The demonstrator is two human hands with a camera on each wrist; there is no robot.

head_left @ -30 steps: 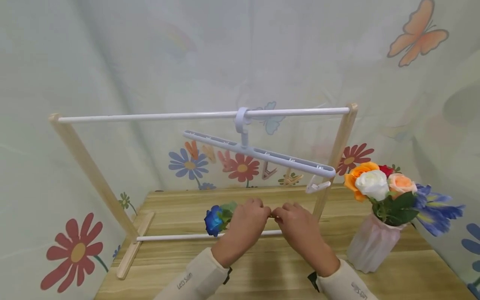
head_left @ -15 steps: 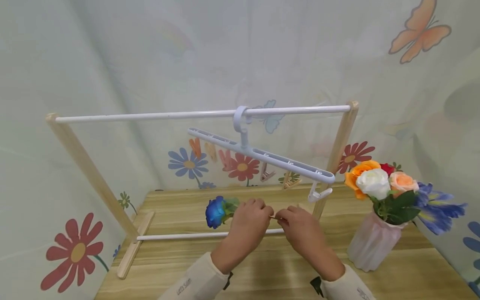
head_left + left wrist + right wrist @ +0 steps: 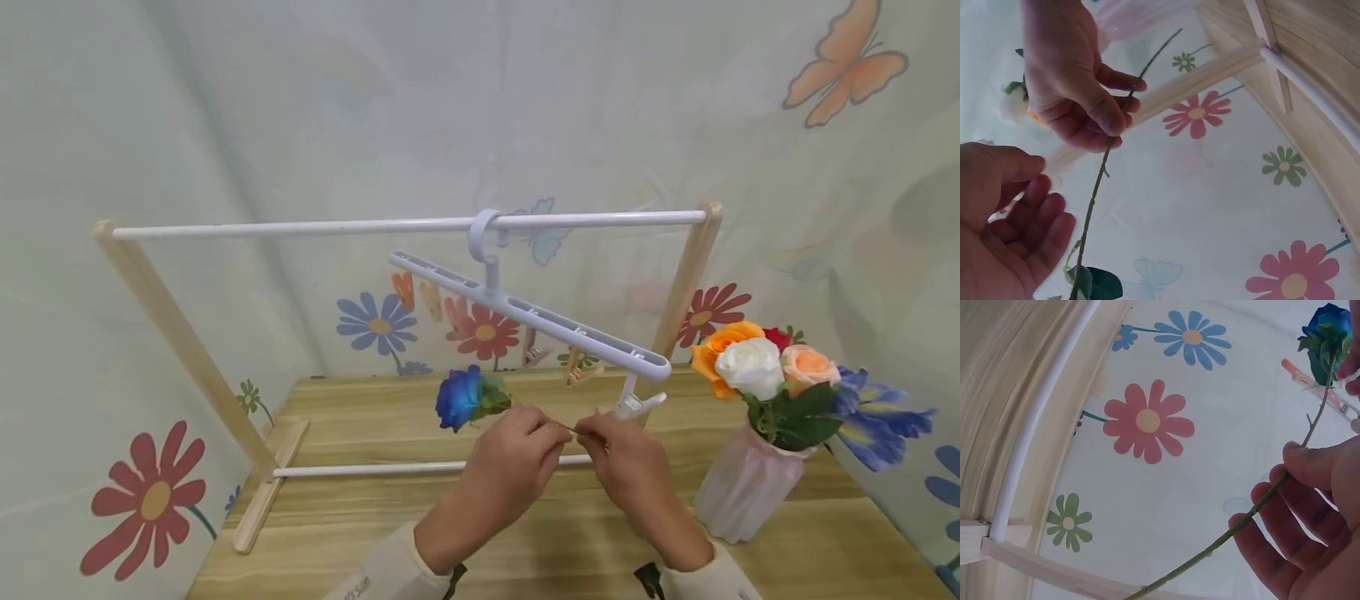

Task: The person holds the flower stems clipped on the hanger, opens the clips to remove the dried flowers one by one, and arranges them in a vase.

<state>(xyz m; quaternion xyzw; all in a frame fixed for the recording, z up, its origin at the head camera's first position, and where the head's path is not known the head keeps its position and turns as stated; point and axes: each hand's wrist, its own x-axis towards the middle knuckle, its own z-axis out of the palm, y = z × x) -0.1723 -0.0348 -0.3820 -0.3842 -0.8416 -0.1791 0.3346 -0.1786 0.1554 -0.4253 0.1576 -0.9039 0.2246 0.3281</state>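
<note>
My right hand [image 3: 626,462] pinches the thin green stem [image 3: 1235,528] of a blue rose [image 3: 459,398] between thumb and fingers. The stem runs on past the fingertips in the right wrist view. My left hand [image 3: 1007,219] is beside the stem in the left wrist view, its fingers loosely bent and apart from it. The rose head points left in the head view, with green leaves [image 3: 1100,284] below the bloom. A pale grey hanger [image 3: 585,335] hangs tilted above both hands. Its white clip [image 3: 637,402] is close behind my right hand.
The hanger hooks over the white rail [image 3: 300,227] of a wooden-ended rack [image 3: 187,350]. Several other clips hang from it, including an orange clip [image 3: 403,289]. A white ribbed vase [image 3: 750,483] with mixed flowers stands right on the wooden table [image 3: 360,533].
The blue rose has risen and shifted right, together with both hands. The hanger has swung a little, its left end moving right.
</note>
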